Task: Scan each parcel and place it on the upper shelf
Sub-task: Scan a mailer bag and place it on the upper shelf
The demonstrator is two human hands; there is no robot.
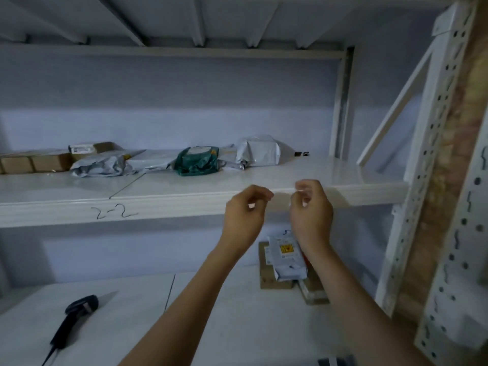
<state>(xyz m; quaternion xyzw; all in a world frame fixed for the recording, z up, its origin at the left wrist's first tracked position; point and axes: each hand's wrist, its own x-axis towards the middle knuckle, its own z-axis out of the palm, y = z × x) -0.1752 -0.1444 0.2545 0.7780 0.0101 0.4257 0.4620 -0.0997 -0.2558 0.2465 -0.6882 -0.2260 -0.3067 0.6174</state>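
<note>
I judge I'm between parcels: my left hand [244,210] and right hand [310,207] hover at the upper shelf [184,202] edge, fingers loosely curled, holding nothing I can make out. Next I need the barcode scanner [75,317] and the white mailer [286,256] on the lower shelf [237,313]. Pale walls, white perforated uprights [433,143].

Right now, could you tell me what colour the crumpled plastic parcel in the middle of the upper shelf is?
Dark green plastic parcel, with a pale label on top; head view.
</note>
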